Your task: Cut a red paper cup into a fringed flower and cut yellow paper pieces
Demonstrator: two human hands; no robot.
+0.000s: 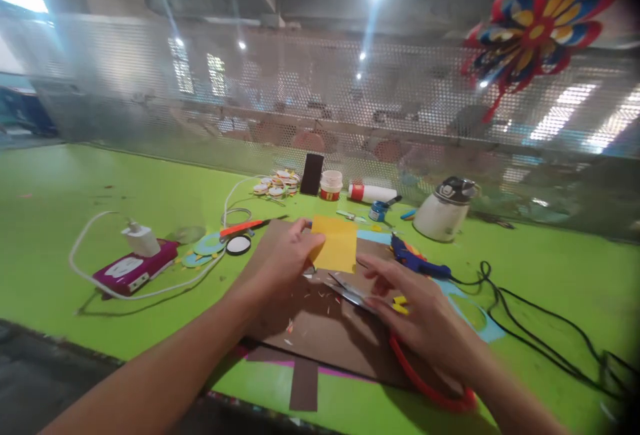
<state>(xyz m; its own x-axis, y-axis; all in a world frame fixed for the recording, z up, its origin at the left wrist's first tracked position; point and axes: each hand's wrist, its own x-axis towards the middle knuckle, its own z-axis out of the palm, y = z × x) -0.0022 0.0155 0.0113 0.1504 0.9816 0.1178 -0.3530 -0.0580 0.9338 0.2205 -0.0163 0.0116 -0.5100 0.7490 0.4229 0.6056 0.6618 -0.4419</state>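
Observation:
Pinched at its left edge by my left hand [290,252], a square of yellow paper [336,243] stands upright above a brown board [320,335]. My right hand [417,298] is wrapped round red-handled scissors [353,294], their metal blades pointing left just below the paper. A finger of that hand comes close to the paper's right edge; I cannot tell if it touches. Small paper scraps lie on the board under the blades. Little yellow pieces [401,304] show beside my right fingers.
At the right are a blue glue gun [417,258] with a black cord, cut light-blue paper [470,312] and a white kettle-like pot [443,212]. A purple power strip [135,268] with a charger and an orange cutter [245,227] lie left. A phone [312,174] and jar [331,185] stand behind.

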